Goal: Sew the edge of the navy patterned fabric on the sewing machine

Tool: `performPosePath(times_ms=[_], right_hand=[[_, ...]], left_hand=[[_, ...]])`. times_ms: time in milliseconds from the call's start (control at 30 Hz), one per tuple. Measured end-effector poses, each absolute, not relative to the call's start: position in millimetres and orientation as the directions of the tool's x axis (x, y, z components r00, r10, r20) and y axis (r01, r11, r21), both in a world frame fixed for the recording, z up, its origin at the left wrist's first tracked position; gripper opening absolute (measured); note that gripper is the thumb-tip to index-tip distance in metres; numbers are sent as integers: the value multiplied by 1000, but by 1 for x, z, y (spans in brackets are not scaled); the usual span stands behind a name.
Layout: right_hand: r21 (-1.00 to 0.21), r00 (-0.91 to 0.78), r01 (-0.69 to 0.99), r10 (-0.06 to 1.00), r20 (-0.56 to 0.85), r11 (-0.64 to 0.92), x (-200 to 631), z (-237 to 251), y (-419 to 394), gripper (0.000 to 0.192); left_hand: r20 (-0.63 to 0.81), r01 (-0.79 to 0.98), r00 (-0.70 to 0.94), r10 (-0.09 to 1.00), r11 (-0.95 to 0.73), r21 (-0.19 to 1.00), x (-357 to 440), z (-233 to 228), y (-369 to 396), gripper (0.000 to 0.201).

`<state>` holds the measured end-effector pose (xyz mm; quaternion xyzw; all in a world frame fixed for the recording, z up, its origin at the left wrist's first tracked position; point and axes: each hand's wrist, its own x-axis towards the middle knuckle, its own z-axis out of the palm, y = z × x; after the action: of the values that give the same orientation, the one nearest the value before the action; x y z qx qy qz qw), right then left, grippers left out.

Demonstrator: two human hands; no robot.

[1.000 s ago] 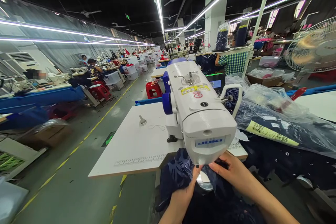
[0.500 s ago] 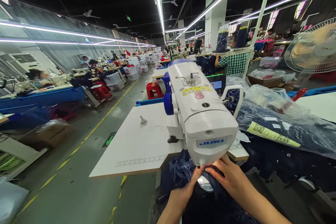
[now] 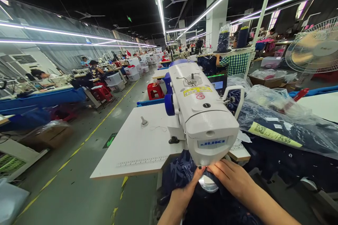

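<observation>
A white sewing machine with a blue handwheel stands right in front of me, its head overhanging both hands. Dark navy patterned fabric lies under the head and drapes down toward me. My left hand is closed on the fabric left of the needle area, thumb uppermost. To the right, my right hand pinches the fabric, its fingertips close under the machine head. Between the hands shows a shiny round metal plate. The needle and the fabric's edge are hidden by the head.
Left of the machine, a white tabletop with a printed ruler carries a small metal piece. Plastic-wrapped navy bundles lie on the right, below a large fan. Beyond are a red stool and people at other machines.
My right hand has shifted slightly; its fingers now lie flatter and closer together over the fabric near the machine head. The left hand stays almost where it was.
</observation>
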<state>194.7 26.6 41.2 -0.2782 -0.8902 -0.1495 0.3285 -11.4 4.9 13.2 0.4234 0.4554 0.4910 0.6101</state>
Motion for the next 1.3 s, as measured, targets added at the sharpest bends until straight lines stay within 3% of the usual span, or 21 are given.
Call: performPosePath(times_ms=[100,267,333,433,533,900,1133,1300], right_hand=[[87,-599,617,395,696,782,197,38,27,28],[20,-584,614,437,685,789,197,31,28,28],[-160,-509,634,563,651,757,195,28,31,22],[-575,-328,597,824,462,560,193,30,37,7],[-783,-298,480,913,278,395,189,39,43,5],[-861,-308,417,936,169,292,193,34,55,20],[-958,-377,189,917,131,214,191,35,46,29],[-977,-325,108,935,140,184,198,26,37,20]], left_hand=[[-143,-158,130,981,163,974,-14,4,2,25],[-166,-255,200,966,215,943,-17,-2,0,33],[-176,-323,237,956,248,913,-19,-4,1,34],[-184,-474,310,933,320,820,-22,-8,1,37],[-231,-556,342,911,395,731,-21,-11,1,39],[-255,-688,172,951,301,661,-2,-8,-8,29],[-229,-552,277,933,350,757,-7,-1,-7,31],[-299,-542,203,933,361,759,-9,9,-4,30]])
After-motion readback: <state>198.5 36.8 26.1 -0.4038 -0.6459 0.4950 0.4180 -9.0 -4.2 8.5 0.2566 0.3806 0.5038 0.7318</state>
